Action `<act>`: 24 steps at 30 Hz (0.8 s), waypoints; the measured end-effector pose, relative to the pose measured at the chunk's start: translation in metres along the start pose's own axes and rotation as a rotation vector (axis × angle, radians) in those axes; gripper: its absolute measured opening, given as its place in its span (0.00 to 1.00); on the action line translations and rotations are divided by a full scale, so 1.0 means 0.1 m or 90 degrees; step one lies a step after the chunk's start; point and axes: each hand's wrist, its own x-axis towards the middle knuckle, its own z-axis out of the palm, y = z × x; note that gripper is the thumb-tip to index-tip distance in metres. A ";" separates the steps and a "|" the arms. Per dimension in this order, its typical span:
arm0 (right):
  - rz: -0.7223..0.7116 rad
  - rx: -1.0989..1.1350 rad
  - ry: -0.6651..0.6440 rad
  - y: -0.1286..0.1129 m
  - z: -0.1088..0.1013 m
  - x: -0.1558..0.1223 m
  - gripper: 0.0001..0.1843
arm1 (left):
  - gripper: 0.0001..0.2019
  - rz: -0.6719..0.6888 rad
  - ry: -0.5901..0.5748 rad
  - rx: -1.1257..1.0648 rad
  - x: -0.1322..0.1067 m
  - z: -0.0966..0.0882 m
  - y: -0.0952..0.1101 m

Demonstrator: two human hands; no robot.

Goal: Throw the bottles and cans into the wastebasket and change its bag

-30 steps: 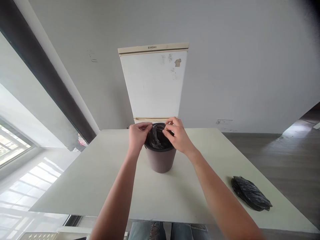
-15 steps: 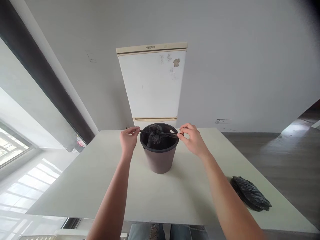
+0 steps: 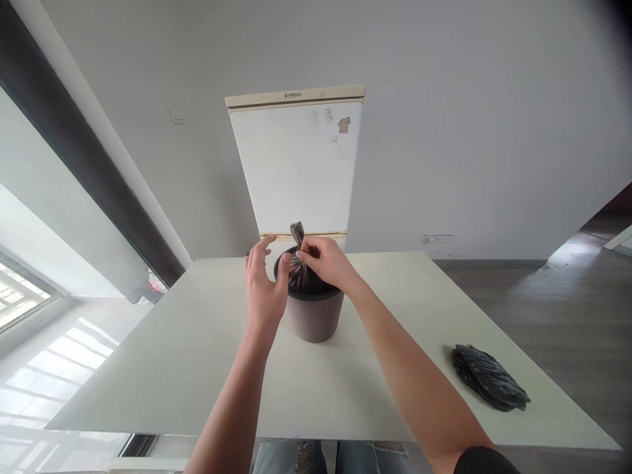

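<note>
A brownish trash bin point(image 3: 316, 318) with a dark rim stands upright on the table. From its mouth rises a black plastic bag point(image 3: 298, 268), its neck gathered and twisted upward. My right hand point(image 3: 320, 257) pinches the bag's neck above the rim. On the other side, my left hand point(image 3: 266, 273) is at the bin's left rim with its fingers spread apart and the thumb close to the bag; whether the thumb touches it I cannot tell. My hands hide part of the rim and the bin's inside.
A folded stack of black plastic bags point(image 3: 488, 376) lies on the right part of the pale table point(image 3: 172, 355). Beyond the table's far edge stands a white refrigerator point(image 3: 299, 164) against the grey wall. The table's near edge is just before my legs.
Both hands have come inward from the two sides of the bin. The stretched bag ends are now gathered upright in my right hand, and my left hand has opened.
</note>
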 end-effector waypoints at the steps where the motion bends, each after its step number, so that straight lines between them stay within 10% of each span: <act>1: -0.012 0.022 0.029 -0.01 -0.01 0.03 0.16 | 0.25 -0.005 -0.017 0.008 -0.06 -0.02 -0.04; 10: -0.214 0.109 0.359 -0.40 -0.26 0.52 0.21 | 0.32 -0.063 -0.098 -0.017 -0.30 -0.03 -0.24; 18: -0.407 0.033 0.675 -0.77 -1.58 0.39 0.17 | 0.15 0.067 0.081 0.022 -0.86 -0.38 -0.36; 24: -0.322 -0.119 0.700 -0.54 -2.22 -0.33 0.19 | 0.14 -0.060 -0.118 0.127 -1.48 -0.51 -0.89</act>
